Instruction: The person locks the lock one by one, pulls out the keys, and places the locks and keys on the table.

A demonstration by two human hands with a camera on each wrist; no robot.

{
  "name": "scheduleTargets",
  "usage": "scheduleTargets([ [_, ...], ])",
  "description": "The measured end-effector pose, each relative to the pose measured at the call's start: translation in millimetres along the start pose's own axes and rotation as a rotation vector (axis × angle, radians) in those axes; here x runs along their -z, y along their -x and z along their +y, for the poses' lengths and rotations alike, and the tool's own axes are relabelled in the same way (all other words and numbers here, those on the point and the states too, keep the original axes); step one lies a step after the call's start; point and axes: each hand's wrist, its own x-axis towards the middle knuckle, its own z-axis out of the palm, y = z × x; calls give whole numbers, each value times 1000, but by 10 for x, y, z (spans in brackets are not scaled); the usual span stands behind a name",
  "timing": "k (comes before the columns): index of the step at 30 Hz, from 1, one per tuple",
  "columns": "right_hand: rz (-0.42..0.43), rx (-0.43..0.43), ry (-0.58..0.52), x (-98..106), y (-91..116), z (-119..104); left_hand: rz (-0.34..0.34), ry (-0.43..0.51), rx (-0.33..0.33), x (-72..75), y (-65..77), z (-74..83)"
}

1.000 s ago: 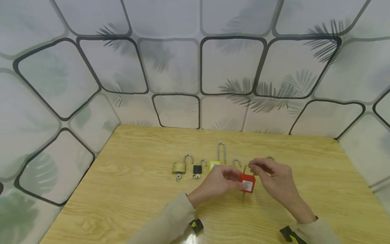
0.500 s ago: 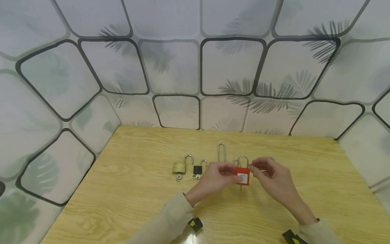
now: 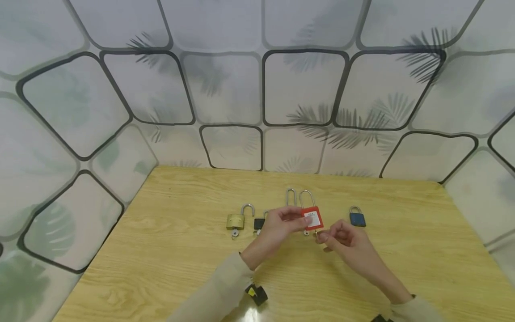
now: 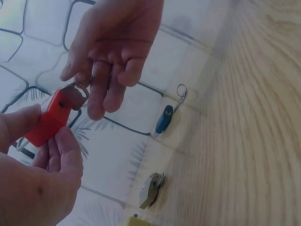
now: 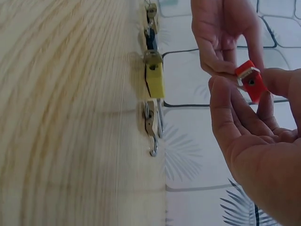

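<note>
Padlock point(image 3: 314, 218), red with a white label, is raised off the tabletop point(image 3: 153, 250), pinched between thumb and fingers of my left grip point(image 3: 277, 229). My right grip point(image 3: 354, 248) has its fingertips at the key point(image 3: 316, 234) below; whether they pinch it, I cannot tell. Brass lock point(image 3: 235, 222) lies leftward, shackle open; blue lock point(image 3: 357, 218) lies rightward.

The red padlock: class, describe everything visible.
The red padlock has a blocky, seemingly plastic body, one side ribbed, a white label and a tall metal shackle. Tilted above the table, it is pinched by the left hand, fingers overlapping its label. A metal key shows at its base near the right hand. Whether it's locked is unclear.
</note>
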Motion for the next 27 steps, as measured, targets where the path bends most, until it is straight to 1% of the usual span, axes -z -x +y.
scheduleTargets([
  [4,-9,-4,-45,-55,-16,-1,-12,64,51,-9,14,19],
  [7,2,-11,-50,-81,-23,-12,-8,96,79,-13,23,16],
  [10,33,-33,-32,-97,-24,-20,-6,111,97,-13,34,3],
  [14,71,-51,27,-109,-21,-10,3,124,116,-19,40,-16],
  [19,117,-43,121,-134,-14,-8,15,164,130,-29,32,-39],
  [23,146,-31,177,-162,-5,-30,13,176,124,-35,30,-52],
  [27,140,-37,150,-174,-7,-42,-8,163,109,-35,37,-53],
])
